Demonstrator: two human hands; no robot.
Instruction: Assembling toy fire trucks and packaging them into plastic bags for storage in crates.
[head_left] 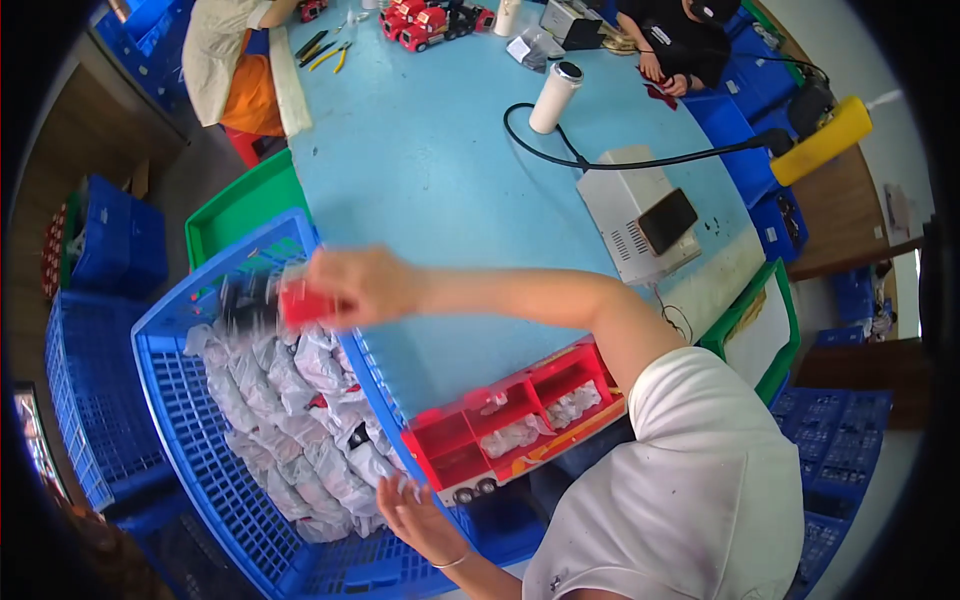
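Note:
Over the far end of the blue basket [170,390], my right hand [365,285] is closed on a red and black toy truck cab [300,303]; both are smeared by motion. Below them, plastic-wrapped pieces [290,430] lie packed in rows inside the basket. My left hand [425,525] is open and empty, its fingers apart, by the basket's near right side. Close to it, at the table edge, sits a red toy trailer [455,445] with open compartments. Some of those compartments contain clear plastic-wrapped bits.
On the blue table [420,180] stand a grey box device [625,215] with a phone [667,220] on it, a white cylinder [555,97] and a black cable. Red toy trucks [430,22] and pliers [330,57] lie farther back. Two other people sit at the far side. A green tray [250,210] adjoins the basket.

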